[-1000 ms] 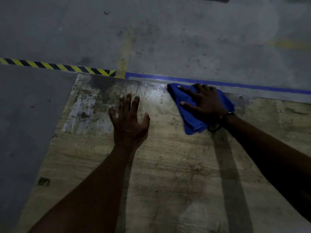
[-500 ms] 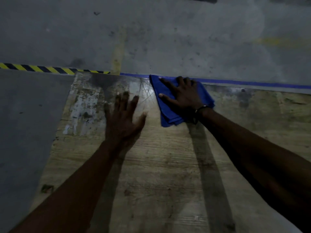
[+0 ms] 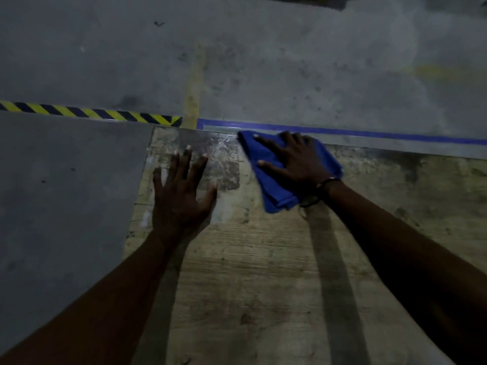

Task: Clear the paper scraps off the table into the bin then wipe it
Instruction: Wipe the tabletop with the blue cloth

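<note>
2 hands on 1 worn wooden table (image 3: 263,272), 1 blue cloth (image 3: 274,191) under the right one.

The right hand (image 3: 297,162) lies flat on the folded cloth with fingers spread and straight, pressing it onto the table near the far edge; the cloth sticks out past the fingertips on the left and past the wrist toward the near side. The left hand (image 3: 181,198) rests palm down on the bare wood just beside the cloth, fingers fanned wide, holding nothing. On the floor beyond run 1 yellow-and-black striped tape (image 3: 87,113) and 1 blue tape line (image 3: 369,133). A dark bracelet (image 3: 328,181) circles the right wrist.
</note>
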A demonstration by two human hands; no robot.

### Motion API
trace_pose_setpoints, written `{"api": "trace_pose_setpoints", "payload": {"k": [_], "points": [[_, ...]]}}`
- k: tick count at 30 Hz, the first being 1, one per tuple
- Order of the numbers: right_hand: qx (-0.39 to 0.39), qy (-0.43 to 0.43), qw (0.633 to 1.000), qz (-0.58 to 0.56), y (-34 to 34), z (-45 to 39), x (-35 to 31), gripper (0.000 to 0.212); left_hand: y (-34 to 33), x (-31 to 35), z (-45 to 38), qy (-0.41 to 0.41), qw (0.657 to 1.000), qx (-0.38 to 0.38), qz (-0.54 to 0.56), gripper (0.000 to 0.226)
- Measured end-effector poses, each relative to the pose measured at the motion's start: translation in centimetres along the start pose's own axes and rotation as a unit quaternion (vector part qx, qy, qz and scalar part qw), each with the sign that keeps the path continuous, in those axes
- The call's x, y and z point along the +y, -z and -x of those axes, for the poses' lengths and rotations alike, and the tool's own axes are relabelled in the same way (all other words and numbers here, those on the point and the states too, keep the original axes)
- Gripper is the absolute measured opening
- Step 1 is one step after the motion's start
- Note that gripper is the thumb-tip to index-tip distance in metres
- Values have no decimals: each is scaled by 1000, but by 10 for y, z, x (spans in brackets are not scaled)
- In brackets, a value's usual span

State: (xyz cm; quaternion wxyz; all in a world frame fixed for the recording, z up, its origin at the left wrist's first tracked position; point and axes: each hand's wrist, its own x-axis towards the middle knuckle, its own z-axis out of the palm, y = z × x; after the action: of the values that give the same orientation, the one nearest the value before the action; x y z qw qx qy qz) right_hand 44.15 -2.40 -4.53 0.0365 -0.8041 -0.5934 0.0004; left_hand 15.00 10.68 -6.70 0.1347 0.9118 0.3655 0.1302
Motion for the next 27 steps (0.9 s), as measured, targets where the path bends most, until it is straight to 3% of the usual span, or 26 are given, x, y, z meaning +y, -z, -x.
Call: {"api": "trace_pose_setpoints", "payload": {"k": [5, 8, 16, 19, 27], "points": [[-12, -48, 999, 20, 9, 30, 39, 70, 3, 6, -1, 10, 1000, -6, -2, 77], [0, -60, 998, 17, 8, 8, 2, 69, 4, 4, -1, 6, 1000, -9, 0, 79], [3, 50, 999, 3, -18, -82, -118, 67, 8, 3, 0, 29, 999, -8, 42, 96], [1, 54, 999, -3, -12, -68, -100, 67, 10, 4, 0, 24, 999, -13, 33, 93], [-3, -53, 998, 23, 9, 16, 16, 66, 31, -39, 25, 19, 999, -42, 0, 81]]}}
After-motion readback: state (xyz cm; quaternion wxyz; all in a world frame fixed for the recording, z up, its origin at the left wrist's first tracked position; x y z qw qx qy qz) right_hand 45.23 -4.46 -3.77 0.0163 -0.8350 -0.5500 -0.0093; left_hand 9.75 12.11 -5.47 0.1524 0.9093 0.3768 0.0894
